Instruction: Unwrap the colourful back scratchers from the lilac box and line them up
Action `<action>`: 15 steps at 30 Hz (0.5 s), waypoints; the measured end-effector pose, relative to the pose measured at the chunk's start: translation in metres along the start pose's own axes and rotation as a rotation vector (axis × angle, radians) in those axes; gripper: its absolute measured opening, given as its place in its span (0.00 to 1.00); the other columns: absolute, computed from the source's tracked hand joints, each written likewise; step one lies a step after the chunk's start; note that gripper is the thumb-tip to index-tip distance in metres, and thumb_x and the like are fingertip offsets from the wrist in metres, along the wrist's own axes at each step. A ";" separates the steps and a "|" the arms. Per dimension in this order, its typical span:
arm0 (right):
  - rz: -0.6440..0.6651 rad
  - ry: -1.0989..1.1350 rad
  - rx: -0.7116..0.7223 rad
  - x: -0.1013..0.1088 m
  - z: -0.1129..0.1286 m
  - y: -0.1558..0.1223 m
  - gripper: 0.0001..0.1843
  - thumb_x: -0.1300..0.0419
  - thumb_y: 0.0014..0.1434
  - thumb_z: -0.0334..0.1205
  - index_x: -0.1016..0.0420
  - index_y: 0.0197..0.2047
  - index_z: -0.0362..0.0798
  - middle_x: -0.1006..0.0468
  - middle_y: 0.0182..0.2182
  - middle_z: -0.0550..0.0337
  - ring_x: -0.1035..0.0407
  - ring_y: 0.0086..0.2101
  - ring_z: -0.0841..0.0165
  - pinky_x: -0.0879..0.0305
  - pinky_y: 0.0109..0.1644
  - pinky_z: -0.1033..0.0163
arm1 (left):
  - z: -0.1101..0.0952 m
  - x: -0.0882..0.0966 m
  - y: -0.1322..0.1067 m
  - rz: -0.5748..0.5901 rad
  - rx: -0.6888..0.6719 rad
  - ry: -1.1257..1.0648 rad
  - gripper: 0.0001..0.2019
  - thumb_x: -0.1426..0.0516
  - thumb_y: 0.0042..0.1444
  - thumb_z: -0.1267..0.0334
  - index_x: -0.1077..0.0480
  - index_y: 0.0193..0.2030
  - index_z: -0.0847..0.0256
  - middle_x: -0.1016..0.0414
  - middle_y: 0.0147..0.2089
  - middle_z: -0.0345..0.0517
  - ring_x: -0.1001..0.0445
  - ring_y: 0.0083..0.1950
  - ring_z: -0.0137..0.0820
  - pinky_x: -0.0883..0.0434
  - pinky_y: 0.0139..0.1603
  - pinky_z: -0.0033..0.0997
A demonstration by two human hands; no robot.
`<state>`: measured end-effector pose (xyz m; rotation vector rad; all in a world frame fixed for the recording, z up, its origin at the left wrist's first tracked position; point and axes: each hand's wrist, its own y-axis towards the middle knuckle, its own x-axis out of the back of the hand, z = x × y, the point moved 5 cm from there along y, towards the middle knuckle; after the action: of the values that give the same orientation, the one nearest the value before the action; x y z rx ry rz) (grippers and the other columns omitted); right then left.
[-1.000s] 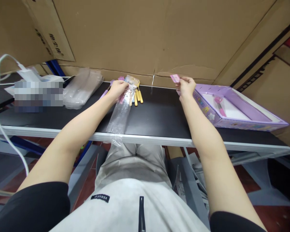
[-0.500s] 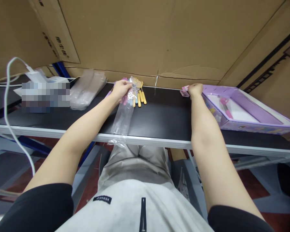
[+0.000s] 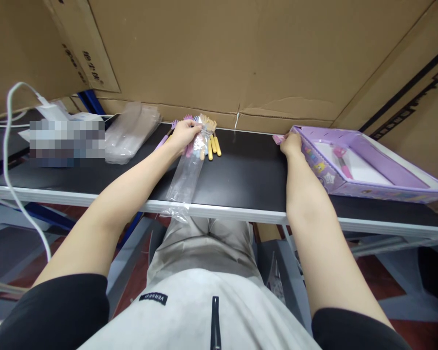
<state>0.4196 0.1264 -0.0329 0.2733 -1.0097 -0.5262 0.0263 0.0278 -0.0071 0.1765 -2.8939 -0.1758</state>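
My left hand [image 3: 186, 134] is closed in a pinch on the upper end of a long clear plastic bag [image 3: 184, 182], whose lower end drapes over the table's front edge. Under and beside the bag lies a bunch of back scratchers [image 3: 213, 144] with claw-like heads and yellow, purple, pink and blue handles. Far to the right, my right hand [image 3: 291, 144] is closed around one end of a small pink piece [image 3: 278, 139], partly hidden by the fingers. That hand is just left of a purple box [image 3: 336, 187], which holds a pink back scratcher [image 3: 342, 162].
A stack of clear plastic bags [image 3: 131, 133] lies at the left of the black tabletop [image 3: 248, 170]. Further left are a blurred packet [image 3: 66, 143] and a white cable [image 3: 9, 131]. Cardboard [image 3: 211, 58] rises along the back edge.
My right hand has shifted slightly left and down, still at the pink piece. My left hand stays at the bag with hardly any movement.
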 end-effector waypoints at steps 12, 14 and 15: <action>0.167 -0.092 0.792 -0.001 0.164 -0.069 0.37 0.48 0.71 0.36 0.45 0.81 0.46 0.33 0.72 0.45 0.33 0.67 0.55 0.40 0.72 0.46 | -0.002 0.000 -0.003 -0.013 0.001 -0.062 0.04 0.45 0.69 0.62 0.34 0.41 0.56 0.39 0.20 0.33 0.40 0.14 0.28 0.41 0.19 0.26; 0.246 -0.123 0.936 -0.009 0.189 -0.092 0.38 0.47 0.72 0.39 0.47 0.81 0.49 0.28 0.69 0.49 0.30 0.64 0.57 0.40 0.72 0.47 | -0.003 -0.001 -0.003 0.003 0.003 -0.085 0.04 0.42 0.68 0.60 0.33 0.43 0.55 0.36 0.22 0.33 0.40 0.14 0.27 0.40 0.19 0.27; 0.273 -0.138 0.983 -0.012 0.199 -0.101 0.37 0.47 0.72 0.40 0.47 0.81 0.50 0.25 0.67 0.51 0.28 0.62 0.58 0.40 0.72 0.48 | -0.004 -0.001 -0.004 0.016 0.002 -0.093 0.05 0.41 0.67 0.59 0.32 0.43 0.55 0.35 0.22 0.34 0.40 0.15 0.26 0.39 0.20 0.27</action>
<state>0.2147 0.0524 0.0145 0.9602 -1.3618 0.2444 0.0286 0.0241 -0.0042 0.1487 -2.9869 -0.1836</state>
